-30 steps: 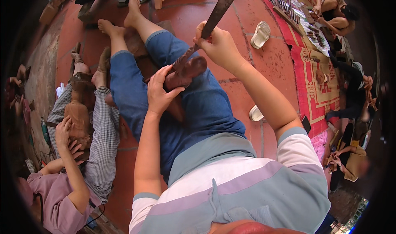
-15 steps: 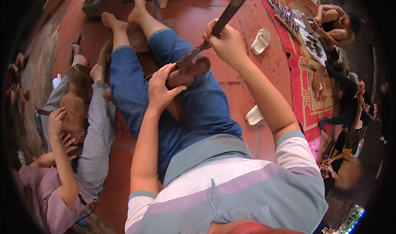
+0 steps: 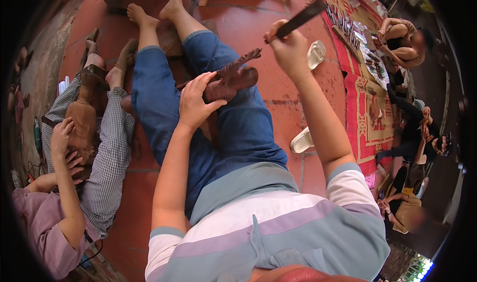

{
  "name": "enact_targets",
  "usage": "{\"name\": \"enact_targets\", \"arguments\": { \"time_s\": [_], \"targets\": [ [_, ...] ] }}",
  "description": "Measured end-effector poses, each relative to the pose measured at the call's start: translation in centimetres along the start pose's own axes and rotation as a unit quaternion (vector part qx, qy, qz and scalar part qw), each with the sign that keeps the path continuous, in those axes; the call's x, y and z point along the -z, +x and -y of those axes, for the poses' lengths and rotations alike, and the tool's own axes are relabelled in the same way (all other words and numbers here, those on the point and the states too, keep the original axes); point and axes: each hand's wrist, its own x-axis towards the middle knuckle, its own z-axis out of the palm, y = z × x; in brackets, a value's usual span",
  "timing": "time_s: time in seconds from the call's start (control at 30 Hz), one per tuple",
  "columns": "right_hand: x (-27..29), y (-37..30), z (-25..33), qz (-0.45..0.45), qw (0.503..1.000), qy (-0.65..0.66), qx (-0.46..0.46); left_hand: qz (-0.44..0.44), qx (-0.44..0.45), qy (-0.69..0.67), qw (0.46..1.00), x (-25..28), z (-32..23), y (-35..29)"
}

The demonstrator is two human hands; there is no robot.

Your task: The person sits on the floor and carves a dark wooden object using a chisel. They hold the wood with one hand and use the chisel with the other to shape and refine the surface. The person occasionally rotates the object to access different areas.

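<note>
A dark reddish-brown wood carving lies across my thighs, with a thin knobbly branch-like part sticking out to the upper right. My left hand is wrapped over its near left end, thumb on the near side. Up and to the right, apart from the carving, my right hand grips a flat dark bar, its far end pointing up and right. The bar's other end is hidden by my fingers, so I cannot tell whether it is a file or a blade.
Left of me a person works on a brown figure carving between their legs. White slippers lie on red floor tiles to my right. Farther right, a red and yellow mat holds rows of tools, with other people seated beyond.
My right hand has moved up and right with the bar, off the carving's protruding part, and the bar has turned flatter. My left hand keeps hold of the carving.
</note>
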Motion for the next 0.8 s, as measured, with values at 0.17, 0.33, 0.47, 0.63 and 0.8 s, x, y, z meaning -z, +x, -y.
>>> {"name": "enact_targets", "arguments": {
  "time_s": [0.17,0.33,0.47,0.63,0.8],
  "targets": [
    [1.4,-1.3,-0.4,-0.003,0.995,0.068,-0.078,-0.011,-0.003,-0.015,1.0,-0.2,0.3,-0.1],
    [-1.1,-2.9,-0.2,-0.014,0.988,0.093,-0.124,-0.011,-0.006,-0.015,1.0,-0.1,0.5,-0.2],
    [-1.1,-2.5,-0.4,-0.007,0.984,0.106,-0.142,0.001,-0.004,0.0,1.0,0.2,0.3,-0.1],
    [-1.5,-3.3,-2.1,-0.064,0.987,0.112,-0.097,-0.007,-0.028,-0.025,0.999,-0.4,-0.8,0.7],
    [-1.8,-2.8,-0.8,-0.055,0.984,0.132,-0.108,0.004,0.013,-0.044,0.999,-0.6,0.8,-0.3]
  ]
}}
